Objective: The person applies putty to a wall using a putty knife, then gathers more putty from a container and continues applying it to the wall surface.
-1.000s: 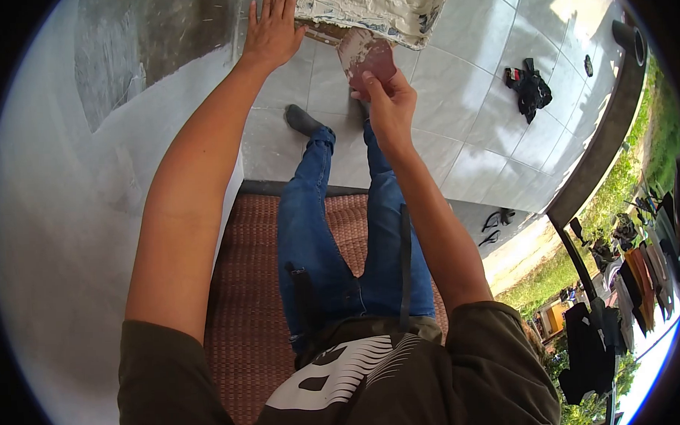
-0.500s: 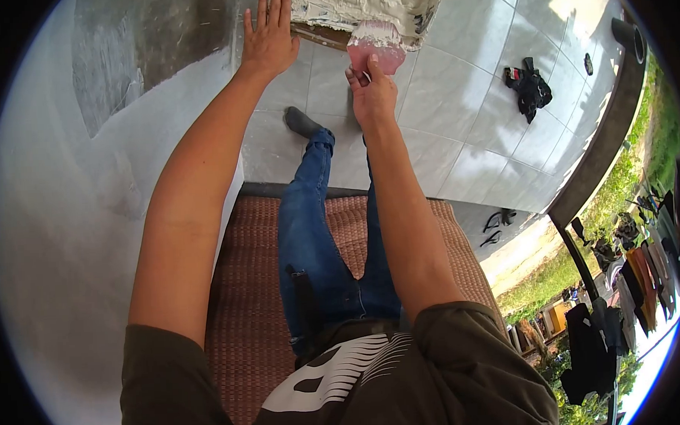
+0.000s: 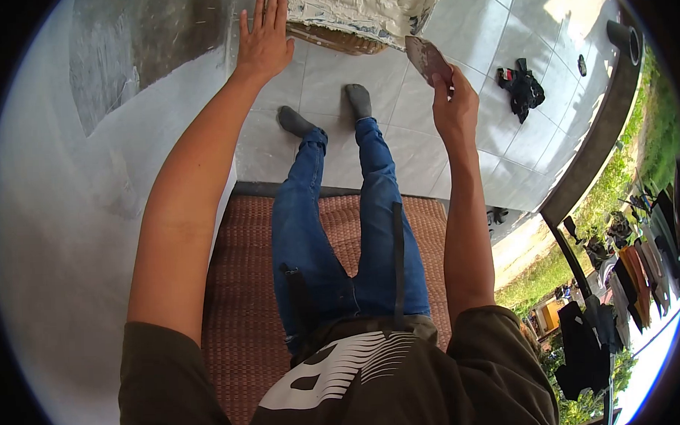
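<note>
My right hand (image 3: 456,103) grips a pinkish scraper (image 3: 430,62), thumb and fingers closed on its near end. The scraper is tilted edge-on, with pale residue on its face, and its tip is right at the near right corner of a tray of putty (image 3: 363,11). Thick cream-coloured putty with ridged marks covers the tray, whose far part is cut off by the view. My left hand (image 3: 265,49) is open with fingers stretched out, at the tray's left side where the wall (image 3: 164,106) meets the floor.
Grey floor tiles (image 3: 278,158) surround the tray. A black crumpled item (image 3: 523,90) lies on them to the right, with a small dark object (image 3: 581,65) beyond. My legs stretch over a woven brown mat (image 3: 237,276). Clothes (image 3: 584,346) hang outdoors past a dark rail (image 3: 585,155).
My right hand has moved right and slightly back toward me, turning the scraper from face-on to edge-on at the tray's corner. My left hand stays nearly where it was.
</note>
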A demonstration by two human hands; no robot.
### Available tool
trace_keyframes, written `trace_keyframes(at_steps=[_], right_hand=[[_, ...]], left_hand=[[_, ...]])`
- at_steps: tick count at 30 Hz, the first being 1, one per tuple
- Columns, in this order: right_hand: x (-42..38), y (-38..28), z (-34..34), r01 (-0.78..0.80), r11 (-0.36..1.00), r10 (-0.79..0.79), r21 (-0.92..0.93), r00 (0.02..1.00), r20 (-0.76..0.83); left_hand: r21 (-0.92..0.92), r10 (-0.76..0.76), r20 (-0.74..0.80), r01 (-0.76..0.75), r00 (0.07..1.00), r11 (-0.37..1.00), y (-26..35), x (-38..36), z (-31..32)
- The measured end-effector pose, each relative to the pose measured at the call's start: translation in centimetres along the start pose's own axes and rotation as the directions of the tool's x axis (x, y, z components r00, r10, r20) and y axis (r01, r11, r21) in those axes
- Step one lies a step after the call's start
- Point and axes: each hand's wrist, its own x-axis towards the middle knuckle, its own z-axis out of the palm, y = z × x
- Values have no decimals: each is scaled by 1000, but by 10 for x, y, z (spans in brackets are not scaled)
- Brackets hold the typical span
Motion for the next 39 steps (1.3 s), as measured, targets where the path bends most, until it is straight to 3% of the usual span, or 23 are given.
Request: trace_keyframes(at_steps=[1, 2, 4, 8, 24, 27, 29, 30, 31, 33, 34, 35, 39], right_hand=[[15, 0, -5, 198, 979, -198, -44, 980, -3], [28, 1, -8, 198, 979, -199, -42, 980, 1], [48, 4, -10, 470, 879, -457, -80, 879, 138], [68, 9, -4, 546, 830, -503, -112, 820, 273], [108, -12, 52, 696, 717, -641, 28, 643, 419], [107, -21, 69, 747, 660, -635, -77, 610, 475], [104, -24, 78, 818, 541, -688, -194, 564, 458], [106, -46, 66, 624, 766, -438, -154, 682, 586], [110, -47, 63, 624, 766, -439, -153, 682, 585], [119, -41, 55, 461, 835, -541, 300, 785, 301], [124, -37, 47, 372, 927, -360, 40, 858, 367], [130, -25, 44, 393, 918, -351, -51, 866, 355], [138, 4, 49, 358, 930, -308, -86, 884, 351]], left_hand=[[0, -4, 0, 4, 1000, 1000, 0, -1, 0], [-18, -6, 9, 7, 1000, 1000, -1, -2, 0], [-34, -10, 19, 10, 1000, 999, -1, -5, 0], [-42, -9, 23, 10, 1000, 999, -1, -5, 0], [-26, -24, 28, 25, 999, 999, 1, -3, 1], [-55, -16, 5, 17, 1000, 998, 1, -4, 2], [-50, -15, 2, 15, 1000, 999, 0, -3, 3], [-44, -15, 1, 15, 1000, 999, -1, -3, 4], [-43, -16, 0, 16, 1000, 999, -2, -1, 5], [-22, -18, 29, 19, 999, 1000, -3, -2, 6], [-21, -24, 32, 25, 999, 999, -4, -4, 6], [-22, -23, 30, 24, 999, 999, -3, -3, 5], [-13, -38, 23, 39, 999, 999, 2, -1, 2]])
